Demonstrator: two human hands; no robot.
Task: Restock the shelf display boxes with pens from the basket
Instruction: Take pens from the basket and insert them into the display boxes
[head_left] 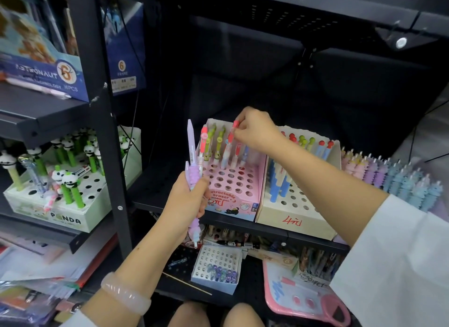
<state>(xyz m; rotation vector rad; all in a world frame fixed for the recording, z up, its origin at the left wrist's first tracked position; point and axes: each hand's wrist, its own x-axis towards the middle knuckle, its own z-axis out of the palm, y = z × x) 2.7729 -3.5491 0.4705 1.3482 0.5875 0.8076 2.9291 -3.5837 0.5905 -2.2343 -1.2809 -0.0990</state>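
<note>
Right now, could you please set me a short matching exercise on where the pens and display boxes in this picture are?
Things:
1. red-capped pen
2. purple pens
3. panda pens
4. pink display box

Places:
A. white box on the left shelf
B. pinched by the right hand
C. beside the beige box
D. gripped in the left hand

Pairs: 1-B, 2-D, 3-A, 4-C

- A stationery shop, shown by black metal shelving (107, 122) stocked with goods in retail display boxes.
- Centre: a pink display box (234, 193) with a perforated top holds upright pens; a beige box (294, 219) beside it bears a handwritten red price mark.
- Left: a box printed "PANDA" (63, 219) holds panda-topped pens.
- Upper left: a blue carton (43, 71) printed "36PCS".
- Right: rows of pastel pens (388, 176) fill the shelf.
</note>
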